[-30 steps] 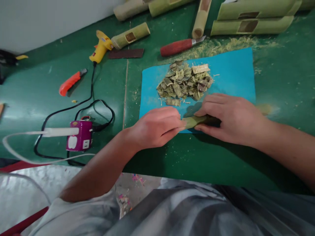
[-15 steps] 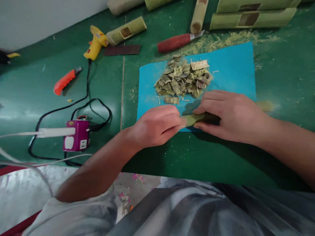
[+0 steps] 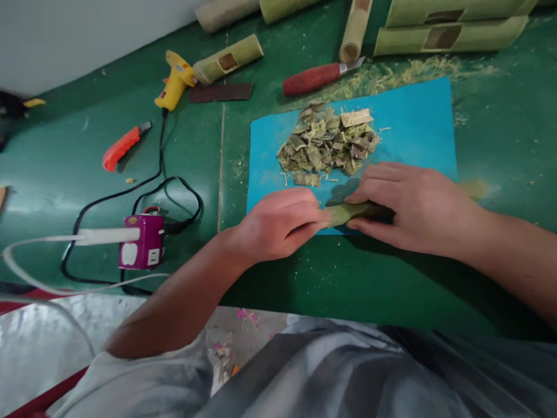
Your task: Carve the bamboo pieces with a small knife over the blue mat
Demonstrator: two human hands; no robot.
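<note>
Between my two hands runs a narrow green strip [image 3: 342, 214], bamboo or leaf by its look, above the near edge of a blue sheet [image 3: 418, 128]. My left hand [image 3: 285, 223] is closed on its left end in a pinch. The fingers and thumb of my right hand [image 3: 404, 206] clasp its right part, and the palm hides that end. Just beyond my hands, a heap of greenish-brown broken pieces [image 3: 328, 139] lies on the sheet. One flat piece [image 3: 307, 179] rests apart at the heap's near side.
A red-handled knife [image 3: 311, 79] lies behind the sheet near cut bamboo tubes [image 3: 452, 36]. Leftward are a yellow glue gun [image 3: 175, 81], an orange utility knife [image 3: 122, 150], a dark strip [image 3: 221, 92] and a purple power adapter [image 3: 141, 241] with cables.
The whole view has shifted slightly, so things on the table appear a little further right. Both hands keep their grip on the green strip, nearly unmoved.
</note>
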